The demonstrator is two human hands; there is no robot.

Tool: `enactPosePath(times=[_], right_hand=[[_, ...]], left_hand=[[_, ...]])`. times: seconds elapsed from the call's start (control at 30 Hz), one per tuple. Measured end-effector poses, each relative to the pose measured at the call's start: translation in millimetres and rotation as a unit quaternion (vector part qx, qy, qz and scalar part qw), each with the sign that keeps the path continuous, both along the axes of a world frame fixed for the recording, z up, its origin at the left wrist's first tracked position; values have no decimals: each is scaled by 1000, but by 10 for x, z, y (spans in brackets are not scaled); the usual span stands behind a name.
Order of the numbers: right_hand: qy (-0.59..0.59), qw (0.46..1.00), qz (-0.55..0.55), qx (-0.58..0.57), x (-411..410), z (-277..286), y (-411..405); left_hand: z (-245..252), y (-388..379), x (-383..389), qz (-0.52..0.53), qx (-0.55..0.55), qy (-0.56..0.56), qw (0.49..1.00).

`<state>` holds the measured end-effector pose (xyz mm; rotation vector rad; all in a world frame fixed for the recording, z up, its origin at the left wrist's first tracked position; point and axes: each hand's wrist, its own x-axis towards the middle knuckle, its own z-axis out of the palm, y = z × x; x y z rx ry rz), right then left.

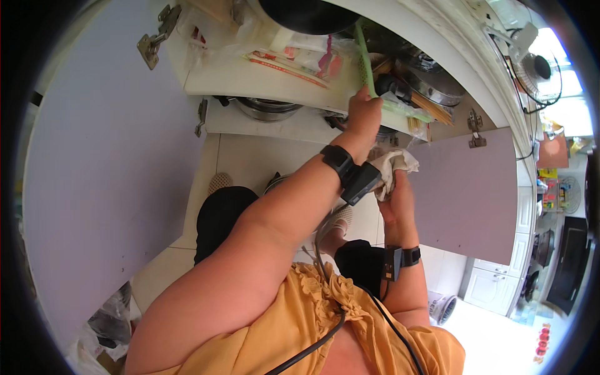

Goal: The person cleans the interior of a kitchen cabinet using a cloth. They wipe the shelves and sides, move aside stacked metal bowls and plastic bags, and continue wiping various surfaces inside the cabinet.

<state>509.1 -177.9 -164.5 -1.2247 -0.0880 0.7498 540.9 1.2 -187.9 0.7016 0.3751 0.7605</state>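
My left hand is closed around the edge of a light green perforated plastic piece, which stands edge-on on the upper shelf of an open cabinet. My right hand holds a crumpled whitish cloth below the shelf, close to the right cabinet door. Flat plastic packages lie on the shelf left of the green piece. To its right are a metal pot, wooden chopsticks and a clear plastic bag. The far end of the green piece is hidden.
Open doors flank me, the left door and the right door, with metal hinges. A black pan is at the top, and a lidded pot sits on the lower shelf. A fan stands on the counter. Cables hang before my chest.
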Motion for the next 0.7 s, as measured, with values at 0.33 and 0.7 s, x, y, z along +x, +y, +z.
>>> enactPosePath(times=[0.33, 0.7], right_hand=[[-324, 927, 133, -131, 218, -326, 487], [-564, 812, 19, -149, 1092, -499, 1621]], left_hand=[[481, 141, 69, -99, -95, -92, 986], [724, 2, -67, -95, -107, -119, 982]])
